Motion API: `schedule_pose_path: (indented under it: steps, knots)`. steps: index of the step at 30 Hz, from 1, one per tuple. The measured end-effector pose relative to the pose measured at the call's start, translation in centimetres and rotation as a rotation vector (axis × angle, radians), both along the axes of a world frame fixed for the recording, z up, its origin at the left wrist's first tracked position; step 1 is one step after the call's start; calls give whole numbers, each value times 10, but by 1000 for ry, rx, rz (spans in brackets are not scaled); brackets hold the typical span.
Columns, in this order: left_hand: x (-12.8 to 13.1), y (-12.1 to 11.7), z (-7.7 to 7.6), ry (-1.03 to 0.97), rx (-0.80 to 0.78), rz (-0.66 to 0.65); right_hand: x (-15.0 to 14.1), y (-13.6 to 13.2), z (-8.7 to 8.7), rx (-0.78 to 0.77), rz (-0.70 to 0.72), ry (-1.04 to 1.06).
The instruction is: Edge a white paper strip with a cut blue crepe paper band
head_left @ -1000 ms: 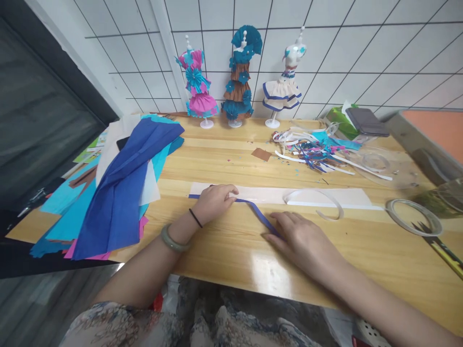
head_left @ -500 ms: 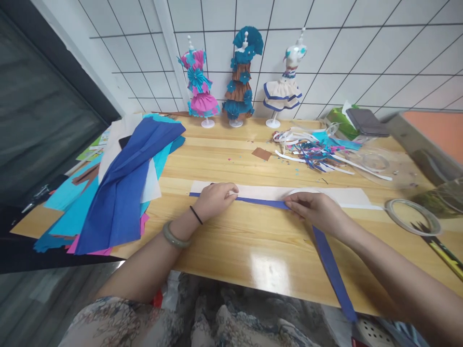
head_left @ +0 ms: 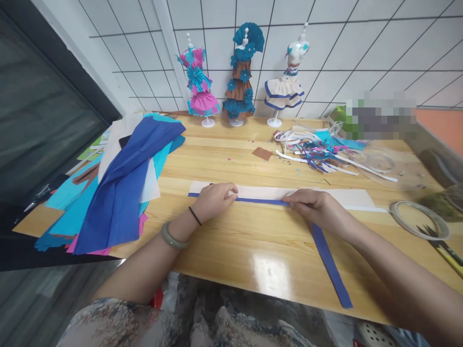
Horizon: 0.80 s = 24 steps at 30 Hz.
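Note:
A long strip of white crepe paper (head_left: 260,193) lies across the table with a narrow blue paper strip (head_left: 258,200) along its near edge. My left hand (head_left: 218,196) presses on both strips, fingers curled and thumb close to the index finger. To its right, my right hand (head_left: 311,208) pinches the blue strip at the white paper's lower edge. Beyond this pinch, the loose blue end hangs down toward the table's front edge. Part of both strips is hidden beneath the hands.
Blue, turquoise and white paper sheets (head_left: 119,178) are piled at left. Three small dress forms (head_left: 237,89) in paper dresses stand along the tiled wall. Paper scraps (head_left: 321,149) lie back right. A tape roll (head_left: 419,220) and scissors (head_left: 443,250) are at right.
The blue strip between my hands now lies straighter and narrower along the white paper's edge. Its loose end has shifted slightly up onto the table. Both hands stay nearly in place.

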<state>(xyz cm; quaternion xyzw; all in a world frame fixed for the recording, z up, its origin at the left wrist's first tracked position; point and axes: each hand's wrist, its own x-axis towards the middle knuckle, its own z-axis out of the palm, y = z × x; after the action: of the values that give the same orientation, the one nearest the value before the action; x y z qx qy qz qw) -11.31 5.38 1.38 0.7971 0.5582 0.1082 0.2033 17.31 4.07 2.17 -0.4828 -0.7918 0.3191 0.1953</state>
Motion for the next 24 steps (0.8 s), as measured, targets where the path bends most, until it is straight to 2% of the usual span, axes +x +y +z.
schedule_pose_path:
  steps: [7,13,24]
  knots:
    - [1,0,1,18,-6,5,3,1,-10,129,40,-40]
    - [3,0,0,43,8,14,2,0,-10,248,86,-91]
    - [7,0,0,62,28,50,3,3,-20,311,168,-168]
